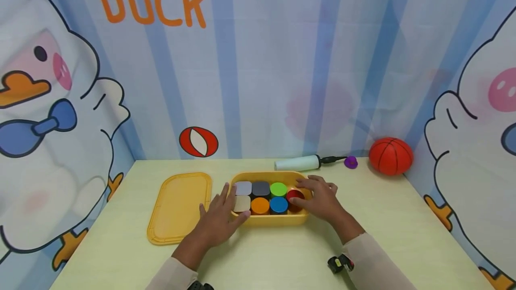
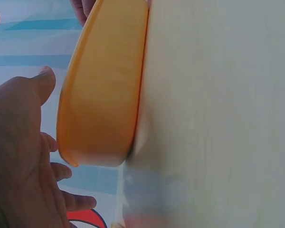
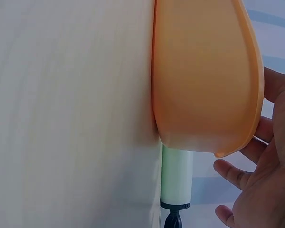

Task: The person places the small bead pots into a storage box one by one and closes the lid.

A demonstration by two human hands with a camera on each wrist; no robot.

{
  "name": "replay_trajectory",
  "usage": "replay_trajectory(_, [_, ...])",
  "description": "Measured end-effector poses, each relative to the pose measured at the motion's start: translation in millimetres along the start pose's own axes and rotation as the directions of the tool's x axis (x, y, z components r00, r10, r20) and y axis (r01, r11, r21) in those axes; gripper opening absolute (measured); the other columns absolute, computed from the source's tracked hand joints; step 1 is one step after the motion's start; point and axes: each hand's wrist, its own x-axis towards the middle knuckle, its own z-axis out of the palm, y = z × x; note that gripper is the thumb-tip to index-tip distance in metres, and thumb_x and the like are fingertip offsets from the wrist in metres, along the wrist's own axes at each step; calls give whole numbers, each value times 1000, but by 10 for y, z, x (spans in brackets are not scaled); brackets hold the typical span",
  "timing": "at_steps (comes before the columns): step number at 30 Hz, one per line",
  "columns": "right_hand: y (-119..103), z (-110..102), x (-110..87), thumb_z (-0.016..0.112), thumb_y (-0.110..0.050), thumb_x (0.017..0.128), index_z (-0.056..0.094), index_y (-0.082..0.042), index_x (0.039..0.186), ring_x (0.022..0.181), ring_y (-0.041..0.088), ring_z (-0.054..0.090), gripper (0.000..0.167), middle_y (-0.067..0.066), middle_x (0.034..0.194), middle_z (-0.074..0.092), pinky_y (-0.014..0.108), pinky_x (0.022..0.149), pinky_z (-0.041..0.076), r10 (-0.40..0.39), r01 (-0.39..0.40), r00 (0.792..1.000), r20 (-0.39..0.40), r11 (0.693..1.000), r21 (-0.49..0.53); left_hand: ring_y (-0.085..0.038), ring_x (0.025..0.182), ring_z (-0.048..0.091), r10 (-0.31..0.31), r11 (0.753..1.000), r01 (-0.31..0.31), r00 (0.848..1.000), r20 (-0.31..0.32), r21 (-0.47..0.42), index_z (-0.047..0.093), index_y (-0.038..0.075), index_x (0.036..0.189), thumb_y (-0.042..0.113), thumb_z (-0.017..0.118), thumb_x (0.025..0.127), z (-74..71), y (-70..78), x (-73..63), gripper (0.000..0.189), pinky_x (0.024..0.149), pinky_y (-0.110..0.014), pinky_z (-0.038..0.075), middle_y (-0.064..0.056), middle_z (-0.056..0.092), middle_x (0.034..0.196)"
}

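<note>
A yellow rectangular box (image 1: pixel 274 221) holds several pieces with coloured tops. Square-topped ones, grey (image 1: pixel 261 189) and cream (image 1: pixel 242 204) among them, fill its left side. To the right are round-topped ones: orange (image 1: pixel 260 206), blue (image 1: pixel 279 205) and green (image 1: pixel 278 189). My right hand (image 1: pixel 320 198) reaches over the right rim, thumb and index finger about a red cylinder (image 1: pixel 295 195); its lower part is hidden. At the left end, my left hand (image 1: pixel 217 220) lies along the rim with fingers spread and straight. In the left wrist view its thumb stands beside the box wall (image 2: pixel 102 95).
A yellow lid (image 1: pixel 179 209) lies left of the box. Behind the box are a pale hand pump (image 1: pixel 300 163), a small purple piece (image 1: pixel 351 162) and a red ball (image 1: pixel 391 156). Printed curtains (image 1: pixel 262 57) stand around the table (image 1: pixel 403 227).
</note>
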Motion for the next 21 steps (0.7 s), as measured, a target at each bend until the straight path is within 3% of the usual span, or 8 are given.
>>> replay_trajectory(10, [-42, 52, 8, 86, -40, 95, 73, -8, 142, 157, 44, 39, 58, 10, 164, 59, 78, 117, 18, -60, 60, 998, -13, 997, -57, -58, 166, 20, -62, 998, 63, 998, -30, 23, 14, 20, 178, 69, 48, 108, -135, -127, -34, 92, 122, -91, 2, -16, 11, 185])
replay_trajectory(21, [-214, 98, -35, 85, -43, 94, 72, -8, 144, 156, 44, 41, 62, 13, 164, 57, 79, 118, 21, -90, 88, 996, -26, 993, -77, -61, 166, 8, -152, 986, 156, 986, -65, 61, 13, 19, 178, 74, 31, 111, -240, -342, -61, 88, 120, -92, -4, -22, 12, 184])
